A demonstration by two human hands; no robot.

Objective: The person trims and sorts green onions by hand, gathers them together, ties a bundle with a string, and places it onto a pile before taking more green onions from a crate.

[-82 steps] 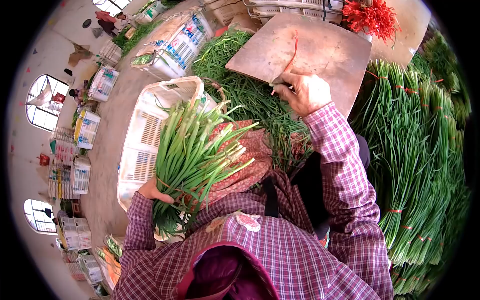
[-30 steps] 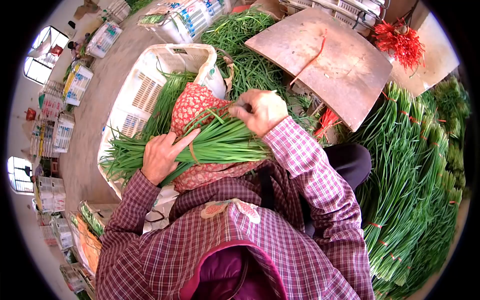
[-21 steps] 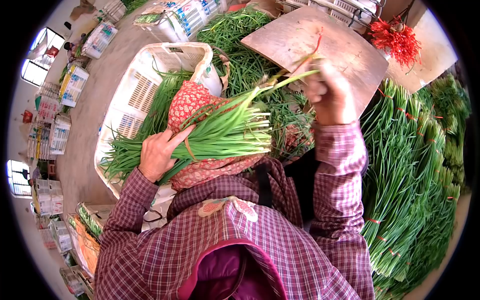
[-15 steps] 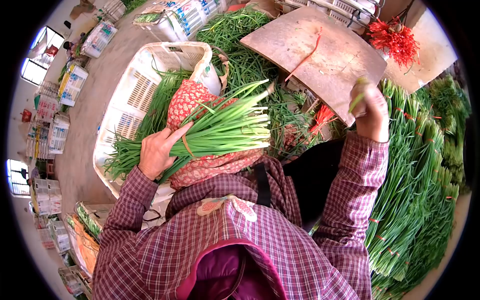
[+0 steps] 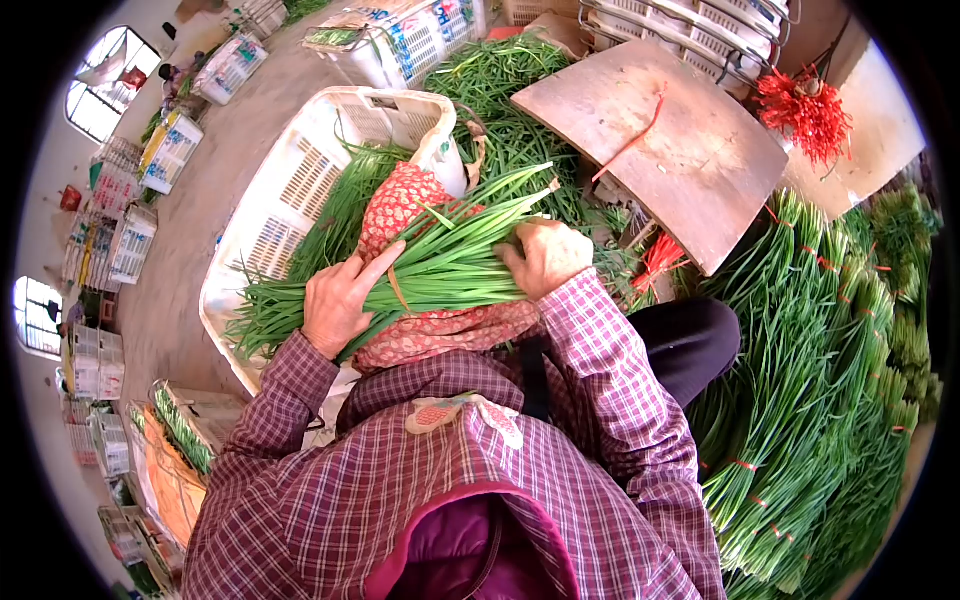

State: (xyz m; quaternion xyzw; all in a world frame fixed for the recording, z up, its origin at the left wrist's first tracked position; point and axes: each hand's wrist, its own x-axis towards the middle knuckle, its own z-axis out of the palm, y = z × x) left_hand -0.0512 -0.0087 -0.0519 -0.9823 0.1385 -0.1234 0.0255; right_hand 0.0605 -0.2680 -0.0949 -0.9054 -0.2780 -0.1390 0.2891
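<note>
My left hand (image 5: 337, 303) is wrapped round a bundle of long green stalks (image 5: 450, 268) lying across my lap, its index finger stretched along the top. A tan band (image 5: 399, 288) circles the bundle beside that finger. My right hand (image 5: 548, 257) is closed at the pale cut ends on the right, its fingers pressed on the stalks. Under the bundle is a red floral cloth (image 5: 400, 205). On the board (image 5: 655, 135) lies a single red strip (image 5: 637, 140).
A white crate (image 5: 262, 215) with more greens stands at the left. Loose greens (image 5: 505, 70) are heaped behind it. Tied green bundles (image 5: 800, 380) pile up at the right. Red strips (image 5: 805, 112) hang at the upper right, near stacked crates (image 5: 690, 35).
My right hand has come back from the board's right side to the bundle's cut ends, and the yellowish piece it held no longer shows. My left hand keeps its hold on the bundle.
</note>
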